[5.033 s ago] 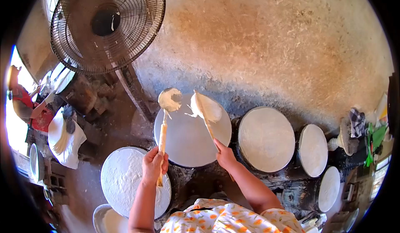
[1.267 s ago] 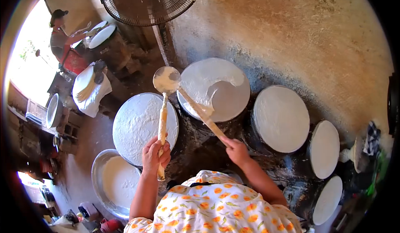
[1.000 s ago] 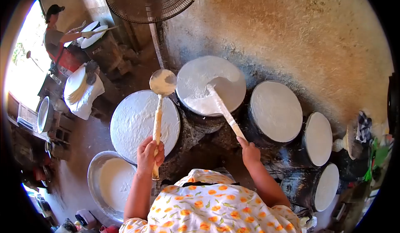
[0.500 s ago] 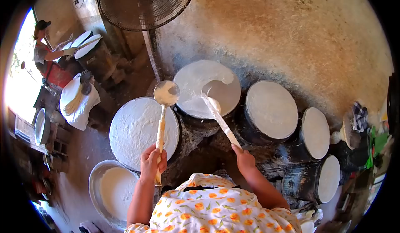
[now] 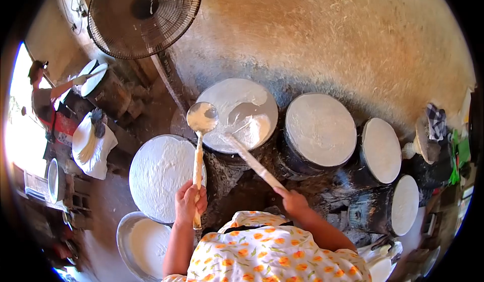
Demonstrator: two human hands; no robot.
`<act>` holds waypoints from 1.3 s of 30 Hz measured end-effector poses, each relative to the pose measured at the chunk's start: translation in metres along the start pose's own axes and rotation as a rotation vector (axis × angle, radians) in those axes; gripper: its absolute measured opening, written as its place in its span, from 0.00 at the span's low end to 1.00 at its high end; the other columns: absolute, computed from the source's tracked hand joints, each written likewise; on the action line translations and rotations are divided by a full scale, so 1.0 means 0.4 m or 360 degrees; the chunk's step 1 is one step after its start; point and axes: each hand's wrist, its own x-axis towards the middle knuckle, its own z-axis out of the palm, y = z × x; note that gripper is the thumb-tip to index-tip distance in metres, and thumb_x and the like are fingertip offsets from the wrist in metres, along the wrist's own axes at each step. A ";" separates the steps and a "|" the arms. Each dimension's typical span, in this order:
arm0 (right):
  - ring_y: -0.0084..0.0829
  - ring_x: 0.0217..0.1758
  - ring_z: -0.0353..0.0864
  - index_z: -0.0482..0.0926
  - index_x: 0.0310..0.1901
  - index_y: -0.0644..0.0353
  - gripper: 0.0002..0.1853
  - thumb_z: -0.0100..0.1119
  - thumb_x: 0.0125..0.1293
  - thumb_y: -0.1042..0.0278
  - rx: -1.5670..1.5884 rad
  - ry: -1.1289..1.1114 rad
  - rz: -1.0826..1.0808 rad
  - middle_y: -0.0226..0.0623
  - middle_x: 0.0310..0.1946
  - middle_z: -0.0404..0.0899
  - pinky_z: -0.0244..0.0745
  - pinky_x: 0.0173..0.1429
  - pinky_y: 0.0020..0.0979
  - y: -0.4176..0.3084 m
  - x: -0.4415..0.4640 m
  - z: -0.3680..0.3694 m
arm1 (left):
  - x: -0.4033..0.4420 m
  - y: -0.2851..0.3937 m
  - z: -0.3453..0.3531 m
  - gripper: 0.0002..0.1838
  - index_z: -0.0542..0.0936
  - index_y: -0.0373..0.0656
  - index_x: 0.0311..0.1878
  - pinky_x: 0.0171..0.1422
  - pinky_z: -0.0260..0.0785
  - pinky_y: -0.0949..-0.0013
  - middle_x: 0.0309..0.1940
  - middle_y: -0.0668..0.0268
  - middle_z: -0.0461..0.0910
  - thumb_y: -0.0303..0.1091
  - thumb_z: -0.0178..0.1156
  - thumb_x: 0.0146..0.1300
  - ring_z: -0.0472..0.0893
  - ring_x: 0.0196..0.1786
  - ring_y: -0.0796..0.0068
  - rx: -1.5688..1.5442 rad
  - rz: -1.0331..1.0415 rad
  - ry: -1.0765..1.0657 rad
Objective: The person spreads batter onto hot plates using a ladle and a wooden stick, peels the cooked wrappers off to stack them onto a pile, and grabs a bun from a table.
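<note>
My left hand (image 5: 191,202) is closed round the handle of a ladle (image 5: 198,156), held upright with its batter-smeared bowl at the top. My right hand (image 5: 293,201) grips a long flat stick (image 5: 256,166) coated in white. The stick's far tip reaches over the near left part of a round white-topped drum (image 5: 229,93). On that top, a grey patch shows through the white layer, and a thick white blob of batter (image 5: 259,128) lies at its right side. Below the ladle's bowl stands another white-covered round top (image 5: 159,176), left of the handle.
A metal basin (image 5: 123,246) of white batter sits at lower left. More white-topped drums (image 5: 320,130) stand to the right. A large fan (image 5: 146,17) is at upper left. Farther left, a person (image 5: 48,100) works at other drums, near a stack of pale sheets (image 5: 85,143).
The stick's tip has moved left and toward me. White batter now covers part of the grey patch's right side. The ladle stays upright in my left hand, and the whole view has shifted.
</note>
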 end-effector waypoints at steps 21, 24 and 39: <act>0.54 0.30 0.78 0.72 0.60 0.43 0.27 0.52 0.56 0.76 0.0237 0.0624 -0.0031 0.55 0.27 0.78 0.73 0.36 0.49 0.116 0.418 -0.032 | 0.006 -0.002 0.077 0.15 0.71 0.34 0.53 0.13 0.59 0.79 0.26 0.66 0.70 0.31 0.44 0.68 0.64 0.14 0.84 0.0071 0.0081 0.0105; 0.54 0.30 0.78 0.72 0.60 0.43 0.26 0.52 0.58 0.75 0.0375 0.0573 0.0007 0.57 0.27 0.78 0.73 0.36 0.49 0.068 0.474 -0.080 | -0.003 -0.003 0.081 0.15 0.72 0.34 0.53 0.13 0.59 0.78 0.25 0.66 0.70 0.31 0.44 0.68 0.64 0.14 0.84 0.0046 0.0095 0.0153; 0.53 0.34 0.80 0.60 0.68 0.42 0.34 0.48 0.57 0.75 0.0351 0.0369 0.0089 0.55 0.29 0.79 0.74 0.41 0.48 0.022 0.520 -0.070 | -0.034 -0.004 0.070 0.14 0.72 0.34 0.52 0.13 0.59 0.78 0.25 0.65 0.71 0.31 0.46 0.68 0.64 0.14 0.83 0.0038 0.0084 0.0161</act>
